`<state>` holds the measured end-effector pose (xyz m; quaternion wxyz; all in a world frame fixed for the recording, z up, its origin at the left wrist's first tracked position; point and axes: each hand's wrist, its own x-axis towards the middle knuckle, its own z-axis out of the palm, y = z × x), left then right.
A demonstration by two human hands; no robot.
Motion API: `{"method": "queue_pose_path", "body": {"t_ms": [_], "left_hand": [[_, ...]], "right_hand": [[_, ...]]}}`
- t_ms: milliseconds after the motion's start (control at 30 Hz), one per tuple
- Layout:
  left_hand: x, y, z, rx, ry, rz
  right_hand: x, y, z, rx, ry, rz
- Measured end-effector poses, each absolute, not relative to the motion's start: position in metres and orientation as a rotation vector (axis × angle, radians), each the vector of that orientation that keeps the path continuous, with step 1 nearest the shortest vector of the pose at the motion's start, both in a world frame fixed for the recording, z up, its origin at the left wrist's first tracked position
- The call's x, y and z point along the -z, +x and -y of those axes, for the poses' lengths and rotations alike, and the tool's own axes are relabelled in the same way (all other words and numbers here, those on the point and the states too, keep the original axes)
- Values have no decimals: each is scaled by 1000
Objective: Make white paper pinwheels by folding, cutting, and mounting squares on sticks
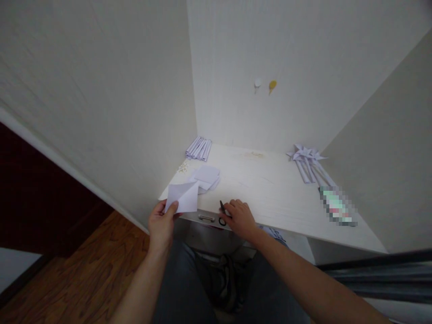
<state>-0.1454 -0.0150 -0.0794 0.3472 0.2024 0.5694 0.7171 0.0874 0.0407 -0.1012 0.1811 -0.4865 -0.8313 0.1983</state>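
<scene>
Pinched between thumb and fingers of my left hand (162,221) is a white square paper sheet (184,197) with a crease running in from one corner. My right hand (240,217) rests at the front edge of the white desk, its fingers curled round a pair of small black scissors (222,207); one handle ring shows below the thumb. Just behind the held sheet, a loose stack of square papers (208,175) lies on the desk.
Several rolled paper sticks (199,149) lie at the back left, near small pale bits (183,168). Paper pinwheels (305,155) on sticks are piled at the back right, behind a blurred phone-like object (335,206). The desk (270,193) has walls on three sides and a drawer handle (206,218).
</scene>
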Motion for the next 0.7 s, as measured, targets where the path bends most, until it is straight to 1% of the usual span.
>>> {"method": "queue_pose_path", "body": {"t_ms": [133, 367, 500, 700], "left_hand": [[78, -143, 19, -1829, 539, -1426], [69, -128, 9, -1775, 647, -1362], [67, -119, 3, -1744, 697, -1338], [64, -105, -4, -1704, 743, -1318]], "right_hand": [[99, 100, -59, -737, -1468, 2257], [86, 147, -102, -964, -1814, 2046], [84, 167, -108, -915, -1919, 2048], [77, 170, -103, -650, -1836, 2216]]}}
